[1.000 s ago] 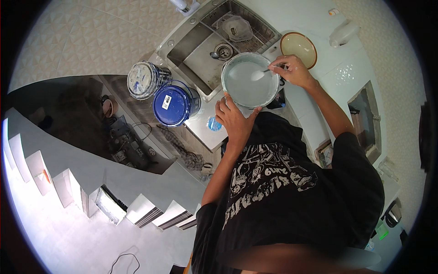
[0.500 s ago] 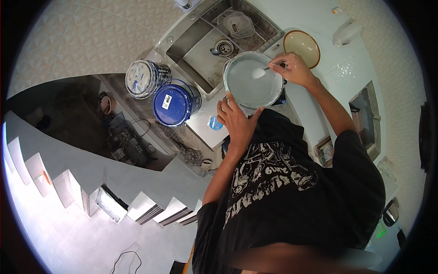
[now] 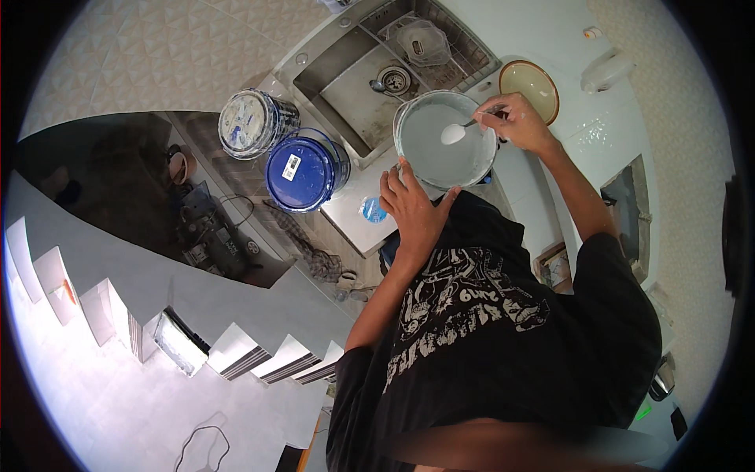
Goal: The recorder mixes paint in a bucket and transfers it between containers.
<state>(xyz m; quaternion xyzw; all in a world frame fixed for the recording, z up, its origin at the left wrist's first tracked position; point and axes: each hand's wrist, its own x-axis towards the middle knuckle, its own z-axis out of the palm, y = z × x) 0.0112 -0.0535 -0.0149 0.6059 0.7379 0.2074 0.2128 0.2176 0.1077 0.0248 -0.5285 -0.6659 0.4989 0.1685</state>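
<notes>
A round bucket of pale grey-white liquid or paste stands on the counter in front of me. My left hand is at its near side, fingers spread along the wall, with a fingertip and the thumb against the rim. Over the bucket, my right hand pinches a spoon by its handle. The spoon's bowl looks white, and whether it touches the contents I cannot tell. White smears mark the right hand's fingers.
A steel sink with a rack lies beyond the bucket. To the left stand a blue-lidded pail and a paint-smeared pail. A brown-rimmed plate and a clear bottle are at the right. A blue round label lies near the counter edge.
My view has shifted slightly. The spoon has moved a little nearer over the bucket, showing more of its white bowl. The left hand keeps its place at the rim.
</notes>
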